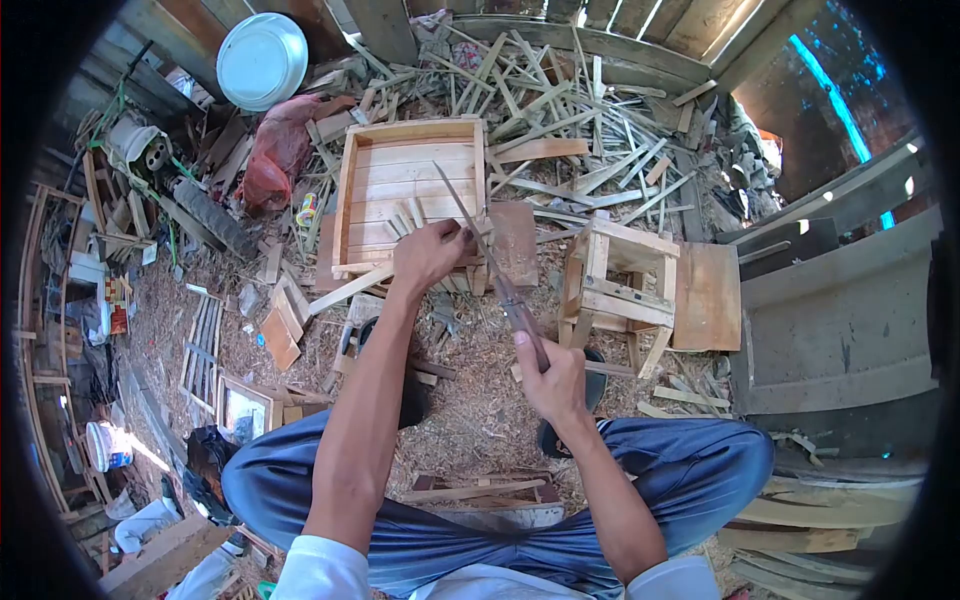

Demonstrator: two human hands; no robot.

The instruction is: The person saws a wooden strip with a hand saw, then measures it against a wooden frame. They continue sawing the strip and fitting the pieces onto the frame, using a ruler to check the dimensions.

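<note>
Right hand (556, 383): fingers closed around the handle of a long knife (490, 265). The blade slants across the near right corner of a wooden tray (346, 205), its tip above the slats. Left hand (425, 258): at the near edge, fingers bent beside the blade; their closure and any hold cannot be told. Short sticks (408, 216) lie inside that edge. Judged step: trimming wood. A further stroke would call for fingertips clear of the blade.

Pale tan wooden box (400, 185); grey blade (490, 257), brown handle (526, 330); near, blue trousers (670, 460); far left, whitish basin (262, 62), red bag (280, 150).
</note>
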